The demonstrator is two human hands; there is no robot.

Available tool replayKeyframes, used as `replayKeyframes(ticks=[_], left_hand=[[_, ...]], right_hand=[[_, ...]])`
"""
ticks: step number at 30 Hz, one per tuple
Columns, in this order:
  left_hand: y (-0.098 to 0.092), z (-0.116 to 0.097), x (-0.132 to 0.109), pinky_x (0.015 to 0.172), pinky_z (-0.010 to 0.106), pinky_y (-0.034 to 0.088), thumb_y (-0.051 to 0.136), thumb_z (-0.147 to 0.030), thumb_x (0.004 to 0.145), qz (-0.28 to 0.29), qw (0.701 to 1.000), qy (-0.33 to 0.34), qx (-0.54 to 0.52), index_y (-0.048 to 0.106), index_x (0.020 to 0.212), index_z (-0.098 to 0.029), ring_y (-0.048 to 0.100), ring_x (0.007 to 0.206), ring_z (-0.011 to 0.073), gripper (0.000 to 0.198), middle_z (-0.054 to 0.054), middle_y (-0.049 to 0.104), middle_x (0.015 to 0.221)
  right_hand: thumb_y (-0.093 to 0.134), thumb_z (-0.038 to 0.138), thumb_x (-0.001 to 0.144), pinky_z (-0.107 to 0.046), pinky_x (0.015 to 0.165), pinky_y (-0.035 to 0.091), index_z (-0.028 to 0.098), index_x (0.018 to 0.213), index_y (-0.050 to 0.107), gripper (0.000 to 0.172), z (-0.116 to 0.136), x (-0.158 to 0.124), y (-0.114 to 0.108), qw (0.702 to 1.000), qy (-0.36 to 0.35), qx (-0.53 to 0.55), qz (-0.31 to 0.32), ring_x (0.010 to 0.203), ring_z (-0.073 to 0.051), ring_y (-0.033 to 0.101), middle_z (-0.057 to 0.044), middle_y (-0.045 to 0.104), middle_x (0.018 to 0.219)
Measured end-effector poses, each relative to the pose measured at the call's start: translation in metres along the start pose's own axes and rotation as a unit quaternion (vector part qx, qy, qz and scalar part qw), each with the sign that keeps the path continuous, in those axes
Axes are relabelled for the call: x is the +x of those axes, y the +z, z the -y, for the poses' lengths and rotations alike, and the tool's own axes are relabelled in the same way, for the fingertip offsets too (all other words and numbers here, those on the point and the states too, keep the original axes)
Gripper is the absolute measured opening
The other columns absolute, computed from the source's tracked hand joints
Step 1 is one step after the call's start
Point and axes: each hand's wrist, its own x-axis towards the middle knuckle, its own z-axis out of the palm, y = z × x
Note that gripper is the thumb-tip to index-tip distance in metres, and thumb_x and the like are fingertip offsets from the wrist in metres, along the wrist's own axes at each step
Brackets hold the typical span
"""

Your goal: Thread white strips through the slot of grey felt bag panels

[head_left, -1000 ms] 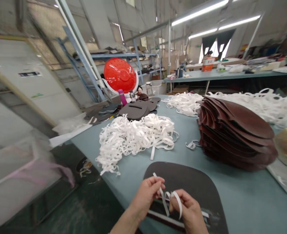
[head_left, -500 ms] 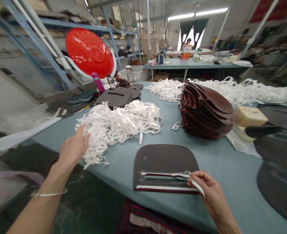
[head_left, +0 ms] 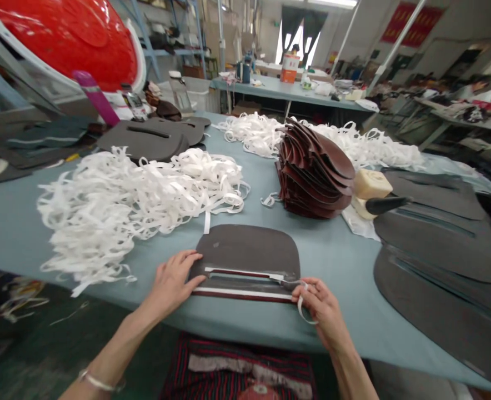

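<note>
A flat, dark grey panel with rounded far corners (head_left: pixel 249 247) lies on the blue-green, cloth-like counter (head_left: pixel 257 180) right at its near edge, slotted side toward the person, probably so both hands can reach the slot easily. The left hand (head_left: pixel 174 280) rests at the panel's left edge, its fingers loosely spread and its thumb apart from them, seemingly to steady the piece. At the near right corner, the fingers of the right hand (head_left: pixel 318 303) pinch a narrow white tape (head_left: pixel 306 318). One part runs toward the slot's right end and a free loop hangs below the hand; the pinch seems meant to control the tape near the slot. Whether the tape is stuck down there is too small to tell. A straight white strip edged in dark red (head_left: pixel 245 294) runs along the panel's near side.

A tangled heap of white tape (head_left: pixel 145 194) spreads beyond the left hand, one loose end reaching just beside the panel's far left corner, where it could catch. A tall stack of dark brown, leather-like pieces (head_left: pixel 316 169) stands beyond the panel to the right, partly hiding a second white tape heap (head_left: pixel 366 144). Right of the stack sit a pale yellow block (head_left: pixel 372 184) and a black handle (head_left: pixel 387 205), then overlapping dark grey slotted panels (head_left: pixel 437 239).
</note>
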Motion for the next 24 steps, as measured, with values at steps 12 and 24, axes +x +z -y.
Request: replayKeyframes(ticks=[12,24], left_hand=[[-0.012,-0.117,-0.019,0.057,0.022,0.036,0.041,-0.044,0.092,0.33,0.826,0.028,-0.456,0.064,0.083,-0.017,0.047,0.06,0.0126,0.037,-0.002,0.054,0.064],[-0.023,-0.059,-0.015,0.057,0.021,0.03,0.04,-0.05,0.09,0.279,0.868,-0.043,-0.408,0.053,0.072,-0.018,0.038,0.063,0.012,0.039,-0.003,0.044,0.066]], right_hand=[[0.048,0.029,0.09,-0.022,0.056,0.035,0.02,0.086,0.059,0.015,0.028,-0.033,0.077,0.943,-0.078,-0.292,0.142,0.058,-0.011,0.046,0.003,0.056,0.065],[0.054,0.038,0.087,-0.022,0.054,0.035,0.019,0.089,0.066,0.022,0.019,-0.021,0.056,0.956,0.04,-0.221,0.187,0.056,-0.009,0.045,0.002,0.058,0.069]])
